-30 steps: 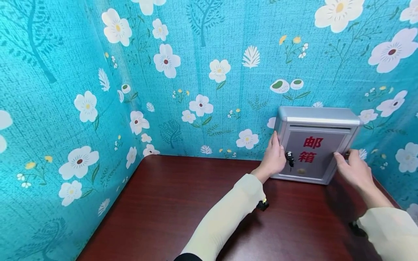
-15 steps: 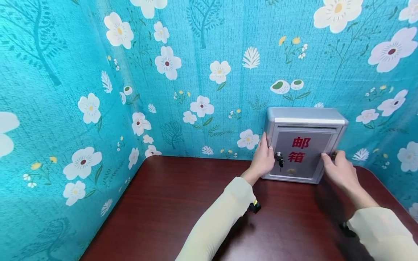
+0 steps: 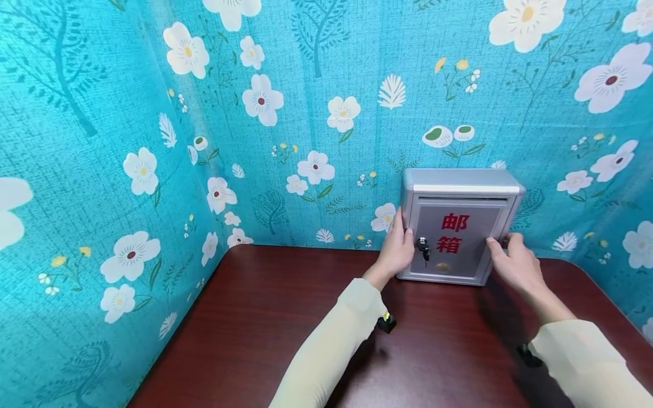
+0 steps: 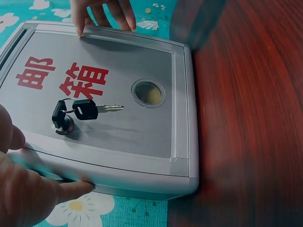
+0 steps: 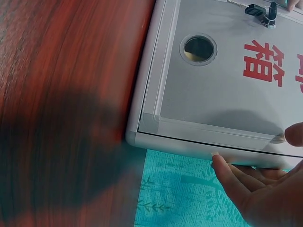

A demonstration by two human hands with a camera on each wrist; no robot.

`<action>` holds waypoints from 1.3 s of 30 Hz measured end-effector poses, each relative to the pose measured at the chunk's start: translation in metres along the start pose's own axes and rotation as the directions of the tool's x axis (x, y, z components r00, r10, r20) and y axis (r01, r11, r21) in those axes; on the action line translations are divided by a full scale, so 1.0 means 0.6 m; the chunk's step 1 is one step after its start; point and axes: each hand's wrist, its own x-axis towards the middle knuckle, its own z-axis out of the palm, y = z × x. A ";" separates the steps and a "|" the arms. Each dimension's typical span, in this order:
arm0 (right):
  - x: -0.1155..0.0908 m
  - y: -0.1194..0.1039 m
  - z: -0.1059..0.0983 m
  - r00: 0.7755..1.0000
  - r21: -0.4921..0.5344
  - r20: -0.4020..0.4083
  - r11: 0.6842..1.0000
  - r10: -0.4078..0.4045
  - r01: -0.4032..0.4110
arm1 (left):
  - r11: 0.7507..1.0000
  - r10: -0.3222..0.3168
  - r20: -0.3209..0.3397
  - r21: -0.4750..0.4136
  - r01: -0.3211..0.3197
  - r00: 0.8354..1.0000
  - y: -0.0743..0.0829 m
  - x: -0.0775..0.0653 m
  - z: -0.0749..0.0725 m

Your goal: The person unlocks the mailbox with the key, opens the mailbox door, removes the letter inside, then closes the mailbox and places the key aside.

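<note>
An upright silver metal mailbox (image 3: pixel 471 238) with red characters stands on the table against the back cloth, right of centre in the head view. My left hand (image 3: pixel 394 249) grips its left side, thumb at the front edge and fingers along the side wall. On the opposite side my right hand (image 3: pixel 517 263) holds it, thumb on the front frame, fingers on the side wall. Two black-headed keys (image 4: pixel 86 109) hang at the lock on the left of the door. Below the characters sits a round window (image 4: pixel 147 93). A narrow slot (image 3: pixel 461 198) runs under the lid.
The dark red wooden table (image 3: pixel 285 300) reaches to the left and front of the box. Blue flowered cloth (image 3: pixel 306 85) covers the wall behind and the left side. The table's rounded right back corner (image 3: pixel 566 265) lies beyond my right hand.
Both hands have shifted the mailbox leftward along the back of the table, keeping their hold on its sides. More of the table shows to its right.
</note>
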 end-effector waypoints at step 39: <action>-0.009 -0.054 0.048 1.000 0.052 0.001 0.998 -0.031 0.031 | 0.999 -0.036 -0.023 -0.034 0.035 0.999 -0.023 -0.020 -0.058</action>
